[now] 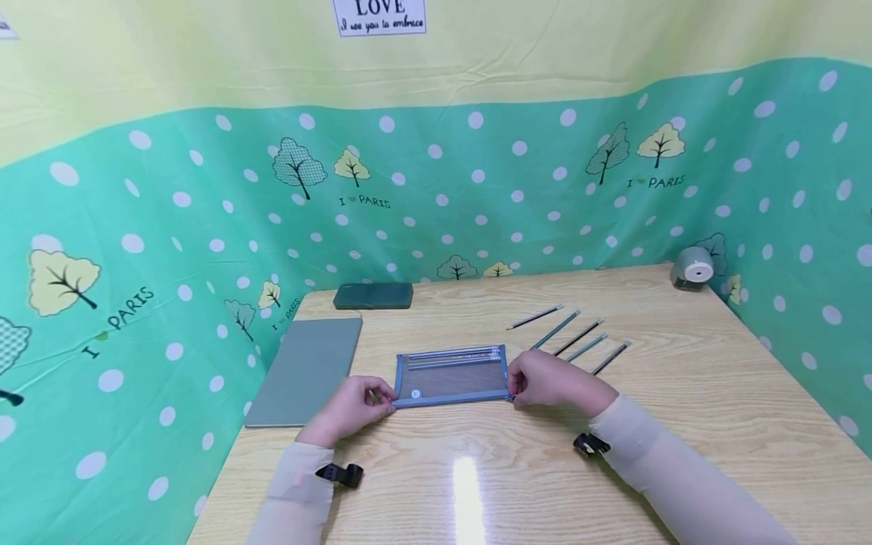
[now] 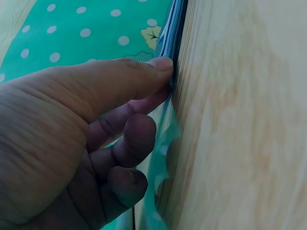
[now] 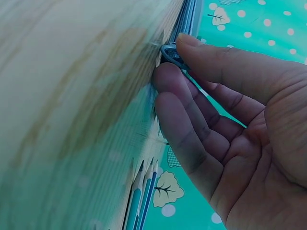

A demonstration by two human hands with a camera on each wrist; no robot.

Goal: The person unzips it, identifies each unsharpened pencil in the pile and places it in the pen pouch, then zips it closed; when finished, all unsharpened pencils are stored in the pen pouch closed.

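A see-through zip pouch (image 1: 453, 382) with blue edging lies flat on the table. Several pencils show along its far side, and a small round white spot sits near its front left. My left hand (image 1: 350, 407) pinches the pouch's near left corner between thumb and forefinger, beside the end of the zip (image 2: 169, 40). At the near right corner, my right hand (image 1: 545, 377) pinches the zip's pull tab (image 3: 173, 55), the thumb on top and other fingers curled below. The right hand partly hides that corner.
Several loose pencils (image 1: 556, 330) lie just beyond my right hand. A grey flat folder or board (image 1: 309, 367) is at the left, with a dark green case (image 1: 373, 296) behind it. A pencil sharpener (image 1: 692, 268) stands at the far right corner. Patterned curtains border the table.
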